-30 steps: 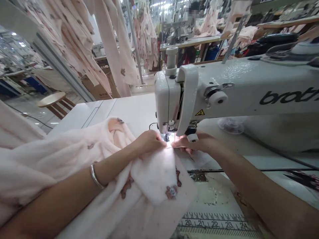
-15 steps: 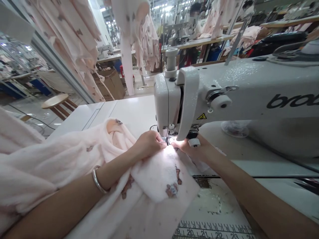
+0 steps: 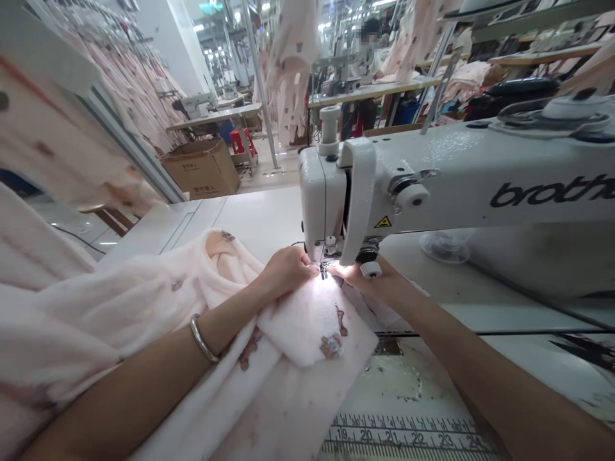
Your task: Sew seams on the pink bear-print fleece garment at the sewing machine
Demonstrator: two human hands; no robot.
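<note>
A pale pink fleecy garment (image 3: 298,326) with brown bear prints lies across the sewing table, its edge under the presser foot (image 3: 324,271) of a white sewing machine (image 3: 355,192). Just left of the foot, my left hand (image 3: 291,272) is closed, fingertips pinching the cloth. On the other side my right hand (image 3: 369,278) reaches behind the thread knob, thumb and fingertips pressed on the fabric close to the needle. Part of that hand is hidden by the machine head. A lamp lights the cloth brightly there.
A measuring tape strip (image 3: 398,438) runs along the table's front edge. A clear plastic bobbin-like piece (image 3: 444,248) lies under the machine arm. Beyond stand a cardboard box (image 3: 202,169), hanging pink garments (image 3: 291,70) and a person (image 3: 369,48) at another machine.
The view has shifted slightly, and hanging garments at left have swung or moved across the view, covering most of the stool. Both hands keep nearly the same place beside the presser foot.
</note>
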